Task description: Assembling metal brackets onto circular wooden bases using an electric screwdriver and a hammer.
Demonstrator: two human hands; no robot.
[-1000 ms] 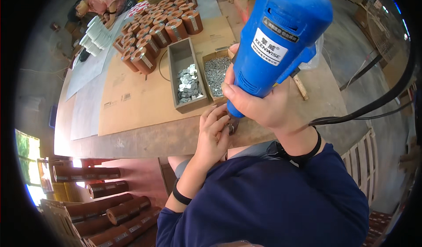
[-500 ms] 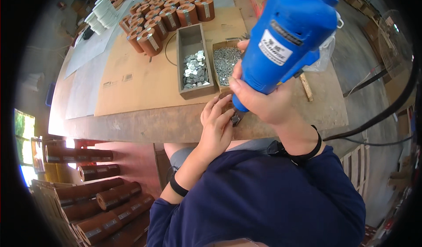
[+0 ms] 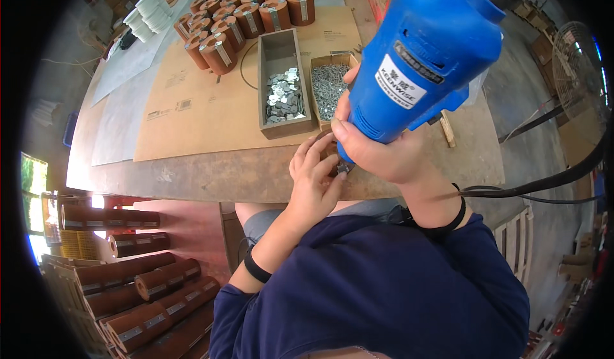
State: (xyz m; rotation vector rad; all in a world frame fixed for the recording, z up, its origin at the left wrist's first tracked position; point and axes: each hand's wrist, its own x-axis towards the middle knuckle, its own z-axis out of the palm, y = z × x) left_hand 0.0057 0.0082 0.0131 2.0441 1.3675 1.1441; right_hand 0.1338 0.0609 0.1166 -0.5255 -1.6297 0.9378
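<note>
2 open boxes [image 3: 283, 93] sit beyond the white-labelled blue power tool [image 3: 419, 65] in the right hand's [image 3: 384, 151] grip.

We are looking down from a single fisheye camera worn on the head, facing forward and downward over our own chest onto the near edge of the tabletop [image 3: 211, 180]. We are sitting very close to the right hand [image 3: 384, 157], while the far end is bending away toward the rim.

Bare tabletop [image 3: 192, 113] lies open to the left of the hands; just beyond them, two trays of metal parts [image 3: 281, 90] and brown rolls [image 3: 249, 17] block the far side
</note>
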